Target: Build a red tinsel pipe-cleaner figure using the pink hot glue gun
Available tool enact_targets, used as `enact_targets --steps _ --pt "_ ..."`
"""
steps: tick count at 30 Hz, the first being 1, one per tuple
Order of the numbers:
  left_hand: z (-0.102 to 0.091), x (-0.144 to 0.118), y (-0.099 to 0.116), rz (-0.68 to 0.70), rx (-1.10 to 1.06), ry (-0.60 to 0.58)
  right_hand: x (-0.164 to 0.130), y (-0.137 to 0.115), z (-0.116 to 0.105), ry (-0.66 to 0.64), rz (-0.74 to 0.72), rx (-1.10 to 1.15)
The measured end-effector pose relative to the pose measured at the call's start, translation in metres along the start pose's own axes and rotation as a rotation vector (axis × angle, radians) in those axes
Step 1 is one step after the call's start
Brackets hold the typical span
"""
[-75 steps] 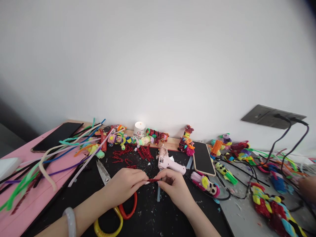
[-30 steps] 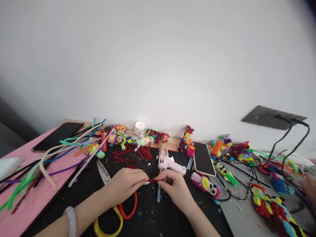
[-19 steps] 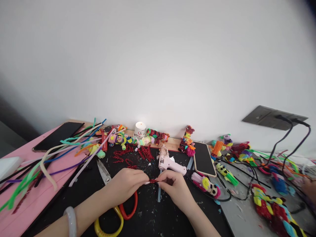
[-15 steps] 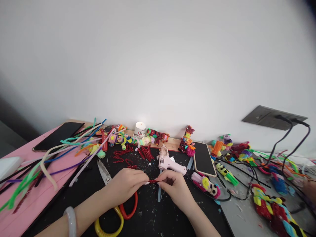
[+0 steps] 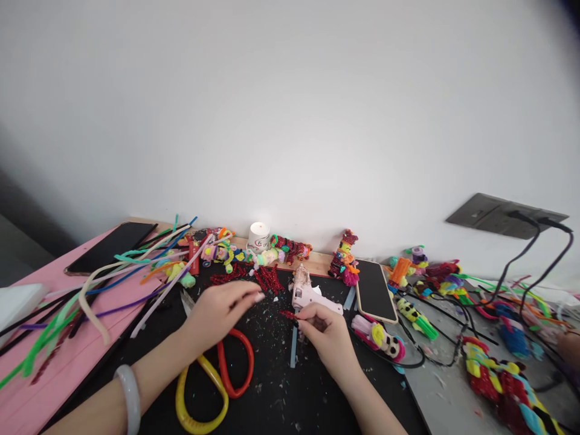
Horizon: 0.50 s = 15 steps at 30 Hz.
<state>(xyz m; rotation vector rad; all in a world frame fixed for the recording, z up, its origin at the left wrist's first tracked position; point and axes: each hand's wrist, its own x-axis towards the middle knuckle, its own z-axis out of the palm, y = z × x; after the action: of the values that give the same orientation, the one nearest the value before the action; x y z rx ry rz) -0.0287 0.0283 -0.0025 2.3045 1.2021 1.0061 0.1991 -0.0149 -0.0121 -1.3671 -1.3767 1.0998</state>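
Note:
My right hand (image 5: 319,332) pinches a short piece of red glittery pipe cleaner (image 5: 287,315) between thumb and forefinger, just in front of a pale pink glue gun (image 5: 312,296). My left hand (image 5: 224,311), a pale bangle on its wrist, hovers apart from that piece with fingers stretched out and nothing visible in them. Beneath the left hand lie scissors with one red and one yellow handle (image 5: 202,417), their blades partly hidden. Bent red glittery pipe cleaner pieces (image 5: 268,279) rest on the black mat (image 5: 272,393) beyond my hands.
Loose coloured pipe cleaners (image 5: 97,302) spread over the pink surface at left, near a dark phone (image 5: 109,248). A paper cup (image 5: 259,237) and pipe cleaner figures (image 5: 345,260) line the wall. Another phone (image 5: 374,290), cables and more figures lie right. Part of another person's hand (image 5: 568,347) shows far right.
My left hand has let go of the red pipe cleaner piece and moved up and left from it. The right hand still holds the piece, nearly in place.

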Motion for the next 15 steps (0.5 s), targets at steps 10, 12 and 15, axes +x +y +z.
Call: enact_targets --steps 10,12,15 --pt "-0.022 0.012 -0.030 -0.051 0.174 -0.043 -0.007 0.002 0.008 0.010 -0.144 -0.238" --pt "-0.020 0.013 -0.027 0.029 0.167 -0.163 -0.008 0.003 0.010 -0.018 -0.184 -0.273" --pt "-0.017 0.012 -0.025 0.101 0.165 -0.258 -0.009 0.004 0.012 -0.053 -0.229 -0.304"
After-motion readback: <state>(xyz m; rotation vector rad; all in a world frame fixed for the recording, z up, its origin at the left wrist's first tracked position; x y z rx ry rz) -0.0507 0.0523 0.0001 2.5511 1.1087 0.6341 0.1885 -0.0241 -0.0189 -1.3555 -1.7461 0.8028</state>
